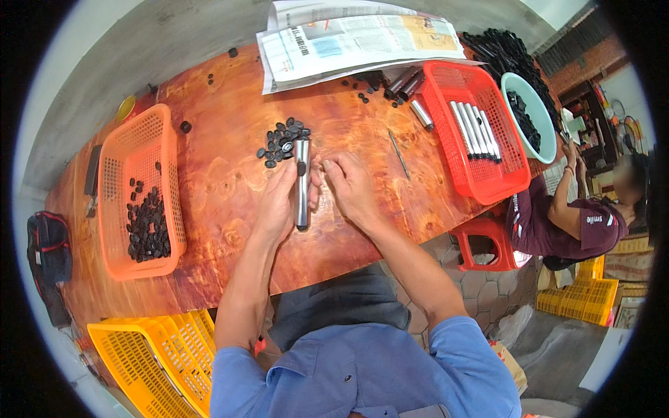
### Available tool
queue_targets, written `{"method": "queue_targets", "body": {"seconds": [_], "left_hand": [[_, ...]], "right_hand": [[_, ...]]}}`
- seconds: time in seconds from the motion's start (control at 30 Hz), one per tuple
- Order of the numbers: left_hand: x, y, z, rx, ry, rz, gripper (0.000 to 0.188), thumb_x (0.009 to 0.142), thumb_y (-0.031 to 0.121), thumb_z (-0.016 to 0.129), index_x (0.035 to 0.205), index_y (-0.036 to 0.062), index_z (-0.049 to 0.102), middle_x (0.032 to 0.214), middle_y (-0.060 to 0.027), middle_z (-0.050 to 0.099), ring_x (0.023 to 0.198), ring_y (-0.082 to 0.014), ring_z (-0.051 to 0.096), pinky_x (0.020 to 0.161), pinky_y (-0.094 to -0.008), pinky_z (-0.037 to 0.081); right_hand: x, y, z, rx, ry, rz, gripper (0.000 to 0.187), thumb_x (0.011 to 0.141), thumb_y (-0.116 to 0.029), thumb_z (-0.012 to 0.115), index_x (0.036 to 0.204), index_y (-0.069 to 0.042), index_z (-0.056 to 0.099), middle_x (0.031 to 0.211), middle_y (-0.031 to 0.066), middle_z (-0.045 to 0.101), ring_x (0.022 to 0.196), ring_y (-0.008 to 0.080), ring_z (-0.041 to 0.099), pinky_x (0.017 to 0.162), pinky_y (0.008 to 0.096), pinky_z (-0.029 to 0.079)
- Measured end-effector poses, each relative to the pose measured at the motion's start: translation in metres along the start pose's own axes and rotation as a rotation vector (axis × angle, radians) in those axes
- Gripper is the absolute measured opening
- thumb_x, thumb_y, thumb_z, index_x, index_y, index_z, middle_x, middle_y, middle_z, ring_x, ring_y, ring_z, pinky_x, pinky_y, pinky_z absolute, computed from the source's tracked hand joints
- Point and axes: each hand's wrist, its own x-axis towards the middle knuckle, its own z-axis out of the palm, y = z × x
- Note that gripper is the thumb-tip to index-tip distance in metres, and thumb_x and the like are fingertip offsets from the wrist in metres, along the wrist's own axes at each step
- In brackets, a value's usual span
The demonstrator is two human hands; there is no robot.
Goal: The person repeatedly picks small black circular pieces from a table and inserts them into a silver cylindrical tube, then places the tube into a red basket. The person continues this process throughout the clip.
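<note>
A silver metal tube (302, 191) with a black end and a black oval piece on its side stands lengthwise in my left hand (279, 198), whose fingers are wrapped round it. Close on its right is my right hand (350, 184), with thumb and forefinger pinched; whether something small is between them is hidden. Just beyond the tube lies a loose pile of small black oval pieces (270, 155). A thin pointed metal tool (399, 153) rests on the wooden table (216, 167), to the right of my right hand.
An orange basket (177, 209) at left holds many black pieces. At right, a red basket (481, 189) contains several silver tubes (475, 131), near a light-blue basin (549, 132) of black parts. Newspapers (362, 45) lie at the back. A seated person (571, 223) works at far right.
</note>
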Motion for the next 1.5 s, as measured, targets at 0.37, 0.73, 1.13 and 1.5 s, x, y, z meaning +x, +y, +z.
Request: {"method": "queue_targets", "body": {"seconds": [0.37,0.73,1.13,1.5], "left_hand": [[0.001,-0.001,-0.006,0.015,0.057,-0.024,0.046,0.104,0.02,0.058,0.145,0.0016,0.047,0.109,-0.0091,0.065,0.092,-0.0193,0.065,0.081,-0.036,0.057],[0.0,-0.007,-0.006,0.114,0.01,0.038,0.058,0.094,0.007,0.072,0.145,0.0,0.046,0.122,-0.0109,0.064,0.098,-0.018,0.067,0.082,-0.0344,0.06],[0.0,-0.008,0.002,0.211,0.054,0.062,0.051,0.095,0.004,0.069,0.142,-0.0018,0.05,0.113,-0.0087,0.065,0.086,-0.0145,0.065,0.073,-0.0298,0.057],[0.0,-0.013,0.003,0.307,0.065,0.19,0.049,0.096,-0.001,0.066,0.142,-0.0033,0.05,0.124,-0.0075,0.063,0.099,-0.0109,0.063,0.079,-0.0261,0.055]], "right_hand": [[-0.011,0.003,-0.001,0.371,0.049,0.131,0.012,0.1,-0.007,0.063,0.108,0.001,0.066,0.094,0.0033,0.067,0.083,0.0086,0.062,0.073,0.0257,0.051],[-0.012,-0.019,-0.008,0.505,-0.035,0.106,0.018,0.097,-0.006,0.068,0.112,0.003,0.066,0.095,0.0067,0.068,0.079,0.0097,0.065,0.071,0.0251,0.055],[-0.008,0.003,-0.009,0.733,-0.147,0.315,0.016,0.1,-0.006,0.064,0.113,0.004,0.061,0.095,0.0077,0.068,0.081,0.0123,0.067,0.071,0.0275,0.058],[-0.004,-0.001,-0.007,0.655,-0.153,0.294,0.013,0.101,-0.006,0.061,0.112,0.001,0.059,0.091,0.0048,0.065,0.076,0.0095,0.062,0.066,0.0244,0.053]]}}
